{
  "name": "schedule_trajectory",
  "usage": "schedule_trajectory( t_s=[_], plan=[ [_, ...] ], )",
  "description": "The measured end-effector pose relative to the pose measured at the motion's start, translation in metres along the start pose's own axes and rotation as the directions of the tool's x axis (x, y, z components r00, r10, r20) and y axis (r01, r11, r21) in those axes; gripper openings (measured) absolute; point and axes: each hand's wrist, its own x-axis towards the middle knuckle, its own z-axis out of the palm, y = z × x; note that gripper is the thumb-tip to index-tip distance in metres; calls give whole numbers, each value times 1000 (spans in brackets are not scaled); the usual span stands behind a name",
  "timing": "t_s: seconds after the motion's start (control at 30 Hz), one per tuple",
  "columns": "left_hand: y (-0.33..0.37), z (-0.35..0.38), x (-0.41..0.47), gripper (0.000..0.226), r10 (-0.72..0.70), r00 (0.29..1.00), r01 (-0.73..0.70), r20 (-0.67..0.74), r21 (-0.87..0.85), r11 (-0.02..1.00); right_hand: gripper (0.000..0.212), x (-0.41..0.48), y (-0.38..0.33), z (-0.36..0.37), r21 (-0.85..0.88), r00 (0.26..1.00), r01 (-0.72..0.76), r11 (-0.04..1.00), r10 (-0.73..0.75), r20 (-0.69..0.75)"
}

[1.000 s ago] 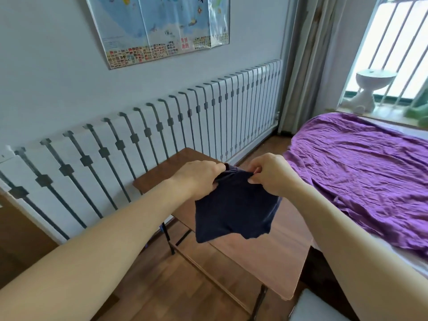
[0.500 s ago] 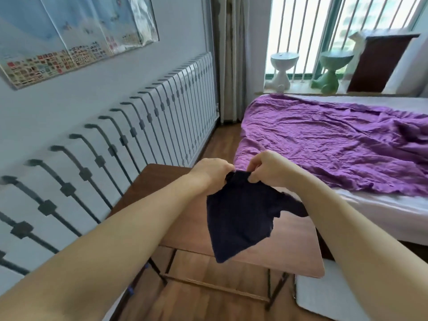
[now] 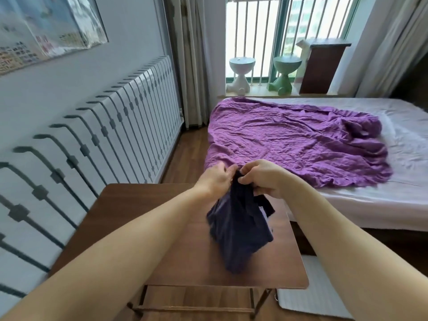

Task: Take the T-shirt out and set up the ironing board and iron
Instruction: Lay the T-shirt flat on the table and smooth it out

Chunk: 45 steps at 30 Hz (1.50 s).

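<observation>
I've got the bed (image 3: 301, 144) ahead and the table (image 3: 120, 218) below. The T-shirt (image 3: 238, 230) hangs bunched over the table, its top pinched by my left hand (image 3: 216, 179) and right hand (image 3: 261, 177). I'd spread both hands apart to open it flat.

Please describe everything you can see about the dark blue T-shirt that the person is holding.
The T-shirt is dark navy, of soft thin cloth, bunched and creased, not spread out. It hangs in the air above the brown table, tapering to a point at the bottom. The left hand and the right hand pinch its top edge close together. A narrow strip, perhaps a sleeve or hem, sticks out on its right side. No print or label is visible.
</observation>
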Motion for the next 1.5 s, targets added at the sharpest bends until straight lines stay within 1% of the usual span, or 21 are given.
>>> schedule_trajectory(
  t_s=[0.03,0.07,0.2,0.23,0.3,0.4,0.43,0.47,0.53,0.57,0.63,0.8,0.9,1.03,1.1,1.17,1.2,1.27,1.33,1.43,1.5],
  plan=[
    [1,-1,4,53,-57,989,95,133,-297,950,14,5,-2,-1,25,999,13,1000,-14,45],
    [0,-3,9,52,-40,973,145,229,-468,872,15,10,-4,-2,32,996,25,999,-27,89],
    [-6,-18,17,5,118,951,66,285,-562,825,30,24,-10,-10,144,966,-17,989,-21,259],
    [-6,-22,21,12,127,951,52,283,-548,835,31,27,-12,-12,174,966,-39,984,-7,258],
    [-4,-27,24,21,112,965,-8,238,-399,917,29,33,-17,-8,105,990,-15,994,0,144],
    [7,-35,22,29,167,980,-159,107,-84,984,15,51,-19,3,-314,975,101,944,-157,-159],
    [10,-40,20,31,195,976,-190,95,-52,980,13,55,-20,5,-450,956,139,882,-239,-172],
    [9,-47,18,31,220,971,-217,93,-40,975,19,59,-20,8,-533,961,166,830,-257,-102],
    [11,-54,15,34,261,963,-262,59,-3,965,24,64,-13,9,-643,981,187,742,-174,85],
    [9,-60,12,37,276,961,-277,28,20,961,19,65,-9,14,-687,987,160,709,-115,111],
    [7,-72,9,41,303,952,-301,-31,58,952,7,68,3,20,-701,995,98,706,-70,69],
    [-7,-103,-2,37,353,932,-320,-84,272,908,21,66,15,25,-591,996,20,806,-70,-62],
    [-16,-111,-12,33,342,931,-249,-127,463,851,21,55,-9,27,-571,974,69,818,-178,-138],
    [-30,-124,-21,25,345,898,-138,-273,570,810,14,31,-36,28,-550,951,132,825,-262,-164],
    [-41,-134,-22,25,336,877,-78,-343,587,806,37,8,-48,31,-533,976,110,839,-194,-103],
    [-50,-143,-25,23,303,876,-15,-376,605,796,60,-12,-59,34,-538,999,44,842,-34,29],
    [-54,-147,-27,22,274,883,21,-382,615,788,66,-17,-63,34,-544,988,-16,839,96,118],
    [-56,-154,-34,24,215,902,91,-374,653,752,62,-21,-67,36,-629,894,-100,771,346,283],
    [-53,-161,-40,26,192,914,136,-356,718,683,56,-22,-74,35,-769,853,-109,630,457,253],
    [-45,-173,-46,31,192,916,184,-353,793,581,54,-28,-88,34,-845,874,-140,516,466,139],
    [-40,-178,-46,33,209,910,197,-358,816,543,53,-32,-101,37,-919,885,-161,359,464,27]
  ],
)
